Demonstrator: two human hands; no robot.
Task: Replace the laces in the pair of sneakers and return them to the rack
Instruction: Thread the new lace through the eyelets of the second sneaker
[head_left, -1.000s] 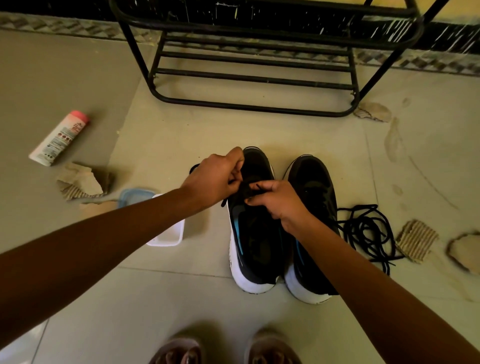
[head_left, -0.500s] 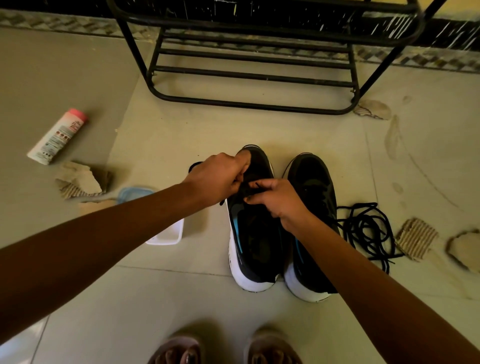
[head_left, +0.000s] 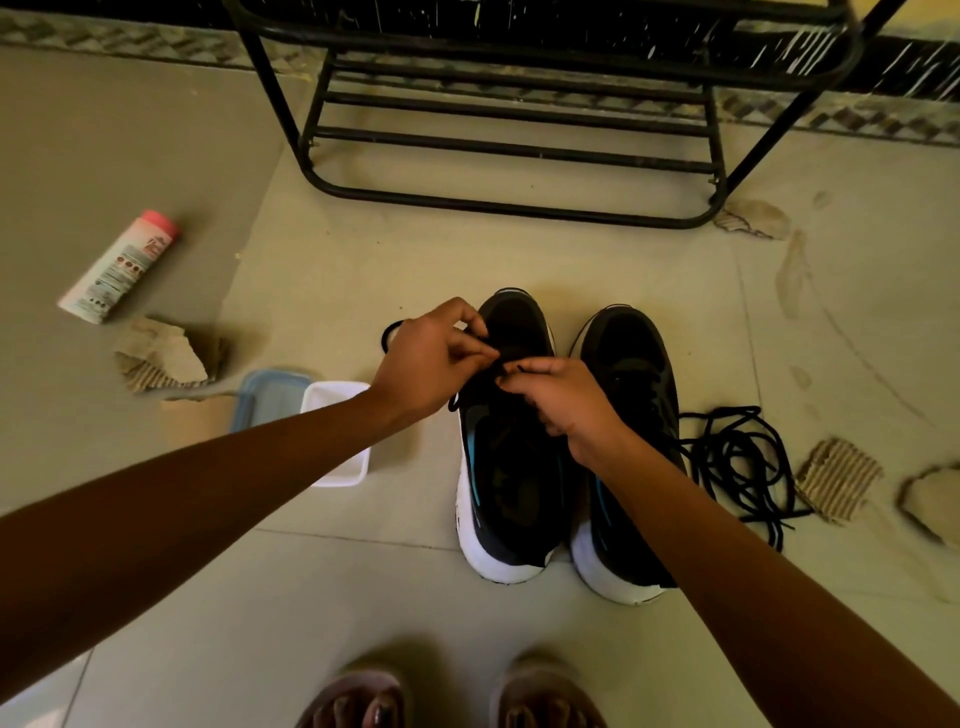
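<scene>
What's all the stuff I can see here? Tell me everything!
shoe rack: 1, black, top, against the wall
sneakers: 2, black with white soles, side by side mid-floor
lace: 1, black, pinched over the left sneaker
loose laces: 1 pile, black, floor right of the sneakers
bottle: 1, white with pink cap, lying at left
tub: 1, white, left of the sneakers
lid: 1, blue, beside the tub
cardboard scraps: several, brown, scattered left and right
feet in sandals: 2, pale sandals, bottom edge
left hand: 1, pinches the lace
right hand: 1, pinches the lace
</scene>
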